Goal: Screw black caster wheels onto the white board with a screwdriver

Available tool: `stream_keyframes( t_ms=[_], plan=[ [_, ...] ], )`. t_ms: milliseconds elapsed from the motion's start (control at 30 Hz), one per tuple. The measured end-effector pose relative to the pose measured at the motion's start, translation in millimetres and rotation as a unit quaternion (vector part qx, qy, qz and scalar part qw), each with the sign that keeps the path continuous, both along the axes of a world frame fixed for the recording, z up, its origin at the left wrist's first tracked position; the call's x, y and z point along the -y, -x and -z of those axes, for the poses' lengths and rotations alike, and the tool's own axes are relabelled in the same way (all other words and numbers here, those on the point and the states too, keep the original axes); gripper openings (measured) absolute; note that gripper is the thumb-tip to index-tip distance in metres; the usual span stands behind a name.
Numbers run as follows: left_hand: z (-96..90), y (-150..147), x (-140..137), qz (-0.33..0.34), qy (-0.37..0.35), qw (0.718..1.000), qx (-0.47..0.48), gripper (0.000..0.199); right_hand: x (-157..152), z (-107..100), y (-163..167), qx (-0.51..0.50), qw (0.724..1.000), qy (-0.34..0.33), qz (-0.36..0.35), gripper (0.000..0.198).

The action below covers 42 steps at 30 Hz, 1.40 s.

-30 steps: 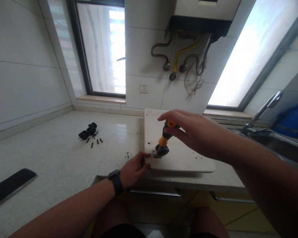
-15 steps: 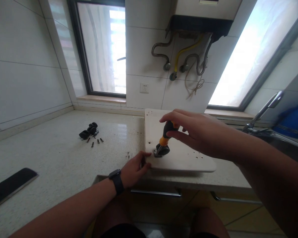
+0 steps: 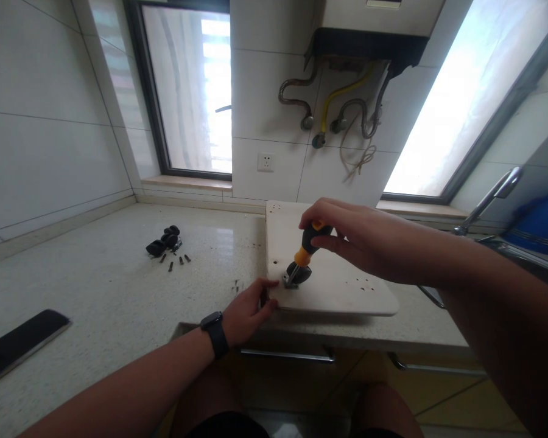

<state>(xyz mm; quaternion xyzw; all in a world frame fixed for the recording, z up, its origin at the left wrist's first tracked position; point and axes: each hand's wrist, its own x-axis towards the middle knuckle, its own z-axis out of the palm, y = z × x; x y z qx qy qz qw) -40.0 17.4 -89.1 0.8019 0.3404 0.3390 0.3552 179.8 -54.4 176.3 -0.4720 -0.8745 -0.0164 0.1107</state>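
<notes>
A white board (image 3: 319,298) with small drilled holes lies flat on the counter, near its front edge. My left hand (image 3: 251,307) grips the board's left front corner, fingers on top and thumb at the front edge. In my right hand (image 3: 347,234) is a screwdriver (image 3: 303,255) with an orange and black handle, held tilted. Its tip meets the metal plate of a black caster wheel (image 3: 300,274) near that corner; the exact contact point is too small to make out.
On the speckled counter (image 3: 119,316) to the left lie several black casters (image 3: 163,243) with several screws (image 3: 181,260) beside them. A long dark flat object (image 3: 22,344) rests at the far left. At the right are a sink faucet (image 3: 488,204) and a blue item (image 3: 541,222).
My right hand and the screwdriver handle have shifted slightly to the right and turned a little. The left hand, the board and the caster look the same.
</notes>
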Motion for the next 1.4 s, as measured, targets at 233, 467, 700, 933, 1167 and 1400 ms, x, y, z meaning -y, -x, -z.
stream_keyframes(
  t_ms=[233, 467, 700, 933, 1167, 1400],
  plan=[
    [-2.7, 0, 2, -0.002, -0.016, 1.000, -0.023, 0.049, -11, 11, 7, 0.109, 0.979, -0.130, 0.110, 0.043],
    [-2.4, 0, 0, -0.006, -0.010, 1.000, -0.008, 0.051, -3, 1, -9, -0.014, 1.000, 0.011, 0.000, 0.041],
    [-1.7, 1, 3, -0.010, -0.019, 0.999, -0.034, 0.049, -17, 8, -6, 0.044, 0.994, -0.083, 0.063, 0.038],
    [-2.7, 1, 1, -0.004, -0.017, 1.000, -0.026, 0.051, -11, 10, 6, 0.099, 0.980, -0.136, 0.110, 0.049],
    [-3.1, 0, 2, -0.012, -0.016, 1.000, -0.014, 0.053, -15, -6, -13, 0.017, 0.999, 0.018, -0.022, 0.039],
    [-3.0, 1, 3, -0.011, -0.004, 1.000, -0.018, 0.051, -13, -2, 14, 0.124, 0.985, -0.096, 0.072, 0.041]
  ],
)
